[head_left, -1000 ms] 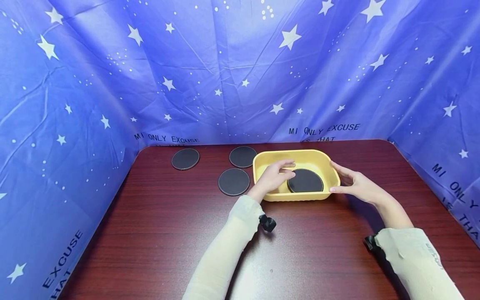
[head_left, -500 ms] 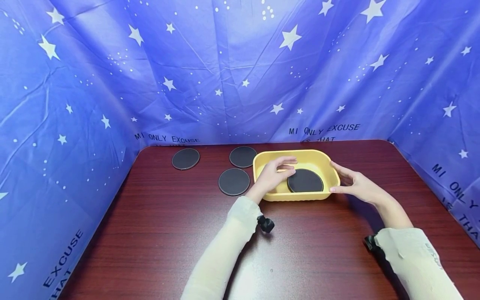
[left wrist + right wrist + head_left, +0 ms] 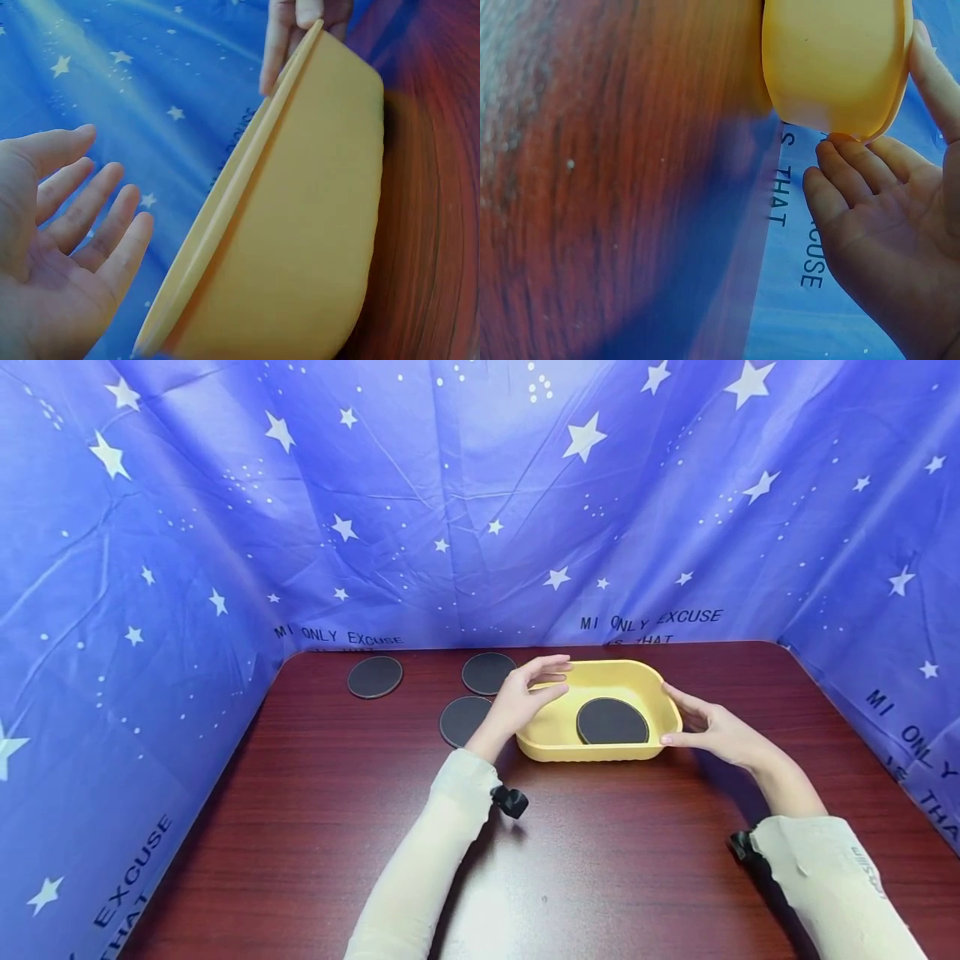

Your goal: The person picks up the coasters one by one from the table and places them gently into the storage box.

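A yellow plastic bin (image 3: 592,753) stands on the table with a black round coaster (image 3: 612,722) lying inside. My right hand (image 3: 723,735) holds the bin's right end, thumb at the near corner and fingertips against the far side. In the right wrist view its fingertips meet the bin's end wall (image 3: 832,67). Over the bin's left end hovers my left hand (image 3: 521,697), palm facing in, fingers spread and nothing between them. The left wrist view shows that hand (image 3: 67,232) apart from the bin's long outer wall (image 3: 300,195).
Two more black coasters lie left of the bin, one at the back (image 3: 487,673) and one nearer (image 3: 461,722), partly behind my left wrist. Another coaster (image 3: 375,677) sits at the far left. Blue starry cloth (image 3: 450,510) rises behind the dark red table (image 3: 322,827).
My left hand has drawn back leftward and slightly up, from inside the bin to over its left rim. The right hand, the bin and the coasters stay put.
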Demonstrator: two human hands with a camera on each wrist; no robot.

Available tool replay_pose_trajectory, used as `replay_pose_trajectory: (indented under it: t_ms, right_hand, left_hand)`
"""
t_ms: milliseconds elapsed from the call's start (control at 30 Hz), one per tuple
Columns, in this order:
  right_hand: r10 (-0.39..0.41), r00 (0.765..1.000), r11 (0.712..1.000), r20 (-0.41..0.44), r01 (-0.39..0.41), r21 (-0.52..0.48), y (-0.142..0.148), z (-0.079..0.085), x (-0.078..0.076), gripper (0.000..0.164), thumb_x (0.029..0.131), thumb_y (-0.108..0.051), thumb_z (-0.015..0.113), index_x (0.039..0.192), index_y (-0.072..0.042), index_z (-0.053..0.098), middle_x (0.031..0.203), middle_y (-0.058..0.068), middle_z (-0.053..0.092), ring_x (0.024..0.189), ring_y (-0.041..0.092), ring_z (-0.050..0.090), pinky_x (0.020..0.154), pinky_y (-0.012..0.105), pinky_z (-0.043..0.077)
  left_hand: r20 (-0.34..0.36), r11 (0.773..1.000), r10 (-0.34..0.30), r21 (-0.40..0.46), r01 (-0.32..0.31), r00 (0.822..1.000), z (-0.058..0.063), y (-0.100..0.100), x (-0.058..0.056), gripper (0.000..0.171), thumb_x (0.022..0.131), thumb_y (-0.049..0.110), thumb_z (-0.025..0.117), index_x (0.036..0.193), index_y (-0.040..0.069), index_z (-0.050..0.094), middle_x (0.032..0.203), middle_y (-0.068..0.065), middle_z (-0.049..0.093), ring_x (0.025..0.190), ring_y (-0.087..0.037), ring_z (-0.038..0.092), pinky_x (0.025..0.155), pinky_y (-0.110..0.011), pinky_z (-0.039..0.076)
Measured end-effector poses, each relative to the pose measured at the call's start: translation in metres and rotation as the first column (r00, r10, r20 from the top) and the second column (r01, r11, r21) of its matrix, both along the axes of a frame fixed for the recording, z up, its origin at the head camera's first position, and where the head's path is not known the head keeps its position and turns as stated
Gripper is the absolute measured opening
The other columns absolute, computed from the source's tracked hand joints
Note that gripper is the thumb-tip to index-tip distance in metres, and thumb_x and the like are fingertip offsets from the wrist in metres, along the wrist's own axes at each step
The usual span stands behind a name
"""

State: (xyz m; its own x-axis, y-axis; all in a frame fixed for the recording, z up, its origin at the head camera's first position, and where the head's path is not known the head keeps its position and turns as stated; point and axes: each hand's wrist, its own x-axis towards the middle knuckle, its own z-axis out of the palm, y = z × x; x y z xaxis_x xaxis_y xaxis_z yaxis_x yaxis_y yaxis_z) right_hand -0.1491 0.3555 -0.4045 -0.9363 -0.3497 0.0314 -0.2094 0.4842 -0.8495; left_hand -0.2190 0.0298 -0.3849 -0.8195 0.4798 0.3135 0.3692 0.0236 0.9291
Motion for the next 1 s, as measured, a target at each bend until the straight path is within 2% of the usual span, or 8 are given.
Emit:
replay_pose_trajectory:
  t_ms: [133,333,400,567,800,1000]
  right_hand:
    - [0.001,1.000,1.000,-0.007,-0.001,0.001,0.001,-0.001,0.000,0.086,0.089,-0.006,0.072,0.156,0.004,0.019,0.158,0.034,0.021,0.122,-0.025,0.035,0.095,-0.004,0.035]
    - [-0.005,1.000,1.000,0.002,0.005,0.010,0.001,-0.002,0.000,0.087,0.089,-0.008,0.072,0.156,0.003,0.018,0.159,0.033,0.021,0.122,-0.023,0.035,0.095,-0.004,0.035]
    - [-0.004,1.000,1.000,-0.004,0.004,0.008,0.001,-0.002,0.000,0.086,0.089,-0.007,0.072,0.156,0.004,0.018,0.158,0.034,0.021,0.122,-0.024,0.035,0.095,-0.004,0.035]
    - [0.007,1.000,1.000,-0.010,-0.007,0.002,0.002,-0.002,0.001,0.086,0.089,-0.006,0.072,0.156,0.005,0.018,0.158,0.035,0.020,0.121,-0.025,0.035,0.094,-0.004,0.035]
    - [-0.004,1.000,1.000,-0.003,0.004,0.022,0.002,-0.003,-0.002,0.086,0.090,-0.010,0.072,0.157,0.003,0.018,0.159,0.033,0.021,0.121,-0.025,0.035,0.095,-0.004,0.035]
    - [0.000,1.000,1.000,0.000,0.000,0.021,0.001,-0.003,-0.002,0.086,0.090,-0.010,0.072,0.156,0.003,0.018,0.158,0.034,0.021,0.120,-0.025,0.036,0.095,-0.004,0.035]
  left_hand:
    - [-0.012,1.000,0.026,0.015,-0.026,1.000,0.001,-0.014,0.000,0.044,0.093,0.000,0.064,0.136,0.002,0.057,0.132,-0.021,0.064,0.120,-0.042,0.061,0.103,-0.031,0.053]
    - [-0.047,0.996,0.049,0.071,-0.046,0.998,-0.001,-0.036,-0.002,0.044,0.093,-0.002,0.064,0.136,-0.004,0.055,0.132,-0.027,0.062,0.123,-0.048,0.057,0.106,-0.046,0.051]
    - [-0.050,0.995,0.064,0.077,-0.060,0.997,-0.002,-0.044,-0.003,0.044,0.093,-0.002,0.064,0.136,-0.004,0.055,0.133,-0.027,0.061,0.123,-0.048,0.057,0.105,-0.047,0.051]
    - [-0.037,0.989,0.130,0.071,-0.127,0.991,-0.007,-0.061,-0.003,0.043,0.093,-0.002,0.065,0.135,-0.004,0.056,0.134,-0.026,0.061,0.122,-0.044,0.059,0.103,-0.042,0.054]
    - [0.013,0.981,0.182,0.072,-0.182,0.983,-0.010,-0.084,0.001,0.045,0.092,-0.007,0.062,0.136,-0.009,0.052,0.134,-0.031,0.058,0.122,-0.048,0.057,0.107,-0.057,0.047]
    - [0.023,0.971,0.223,0.087,-0.225,0.974,-0.027,-0.104,-0.005,0.044,0.092,-0.004,0.063,0.136,-0.005,0.055,0.134,-0.031,0.058,0.123,-0.051,0.054,0.110,-0.051,0.046]
